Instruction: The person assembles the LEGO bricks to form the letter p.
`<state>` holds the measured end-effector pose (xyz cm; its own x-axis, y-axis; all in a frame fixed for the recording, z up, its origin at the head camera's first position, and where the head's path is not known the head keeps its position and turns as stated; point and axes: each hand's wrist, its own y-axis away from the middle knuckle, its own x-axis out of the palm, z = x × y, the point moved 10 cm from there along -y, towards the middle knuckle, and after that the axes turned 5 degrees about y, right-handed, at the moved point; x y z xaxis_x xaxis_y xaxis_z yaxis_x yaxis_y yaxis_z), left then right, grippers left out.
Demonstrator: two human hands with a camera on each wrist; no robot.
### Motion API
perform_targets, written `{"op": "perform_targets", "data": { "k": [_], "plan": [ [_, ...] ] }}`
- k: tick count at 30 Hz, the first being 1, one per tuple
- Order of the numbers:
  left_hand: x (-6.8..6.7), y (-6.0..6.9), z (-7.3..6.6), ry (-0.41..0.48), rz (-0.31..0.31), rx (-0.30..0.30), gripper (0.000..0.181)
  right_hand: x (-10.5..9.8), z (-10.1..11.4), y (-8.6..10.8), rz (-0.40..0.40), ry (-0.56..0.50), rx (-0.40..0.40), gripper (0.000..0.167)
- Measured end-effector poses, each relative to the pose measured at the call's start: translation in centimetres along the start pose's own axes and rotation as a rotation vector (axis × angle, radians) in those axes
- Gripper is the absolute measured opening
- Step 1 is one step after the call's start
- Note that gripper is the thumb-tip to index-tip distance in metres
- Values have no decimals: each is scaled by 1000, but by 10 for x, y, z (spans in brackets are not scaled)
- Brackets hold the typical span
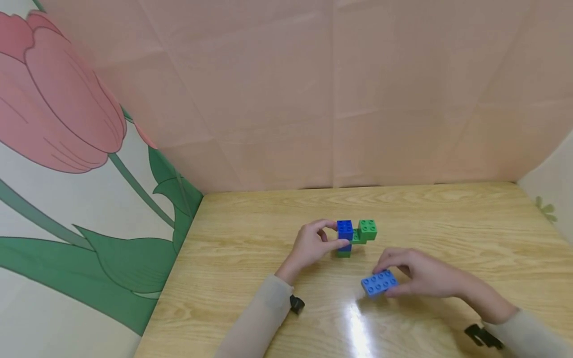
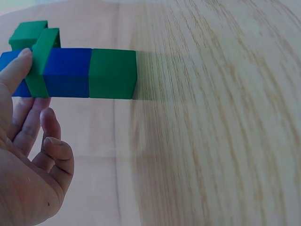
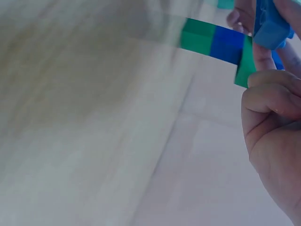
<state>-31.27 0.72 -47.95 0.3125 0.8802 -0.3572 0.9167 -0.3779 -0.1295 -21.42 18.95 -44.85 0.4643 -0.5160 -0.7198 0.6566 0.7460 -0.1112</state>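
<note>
A small tower of toy building bricks [image 1: 344, 229] stands on the table, in green and dark blue. In the left wrist view its green bottom brick [image 2: 113, 74] meets the tabletop, with a dark blue brick [image 2: 68, 73] above. A thin green piece [image 1: 356, 237] juts sideways from the tower and bears a green brick [image 1: 368, 228]. My left hand [image 1: 310, 247] pinches the tower's upper part between thumb and fingers. Nearer me and to the right, my right hand [image 1: 425, 272] pinches a lighter blue rectangular brick [image 1: 379, 283], studs up, apart from the tower.
The wood-grain table [image 1: 241, 223] runs back to a pinkish cloth wall [image 1: 331, 99]. A tulip-printed panel [image 1: 80, 199] borders its left side, and a pale wall [image 1: 555, 184] its right. Black straps hang by both sleeves.
</note>
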Motion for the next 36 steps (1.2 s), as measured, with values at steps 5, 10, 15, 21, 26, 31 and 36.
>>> {"op": "perform_targets", "data": {
  "k": [5,10,15,21,26,31,36],
  "plan": [
    [0,-1,1,-6,3,-7,38,-20,13,-8,-89,72,-18,35],
    [1,-1,1,5,7,1,37,-38,23,-15,-187,132,-24,37],
    [1,-1,0,9,7,14,36,-54,28,-23,-272,135,-11,40],
    [1,-1,-1,11,5,13,34,-70,32,-33,-365,230,-12,42],
    [1,-1,-1,18,9,23,32,-77,28,-41,-401,263,16,42],
    [1,-1,0,27,16,26,31,-84,22,-48,-427,289,34,42],
    [1,-1,-1,14,14,24,31,-85,14,-54,-423,308,82,41]
  ]
}}
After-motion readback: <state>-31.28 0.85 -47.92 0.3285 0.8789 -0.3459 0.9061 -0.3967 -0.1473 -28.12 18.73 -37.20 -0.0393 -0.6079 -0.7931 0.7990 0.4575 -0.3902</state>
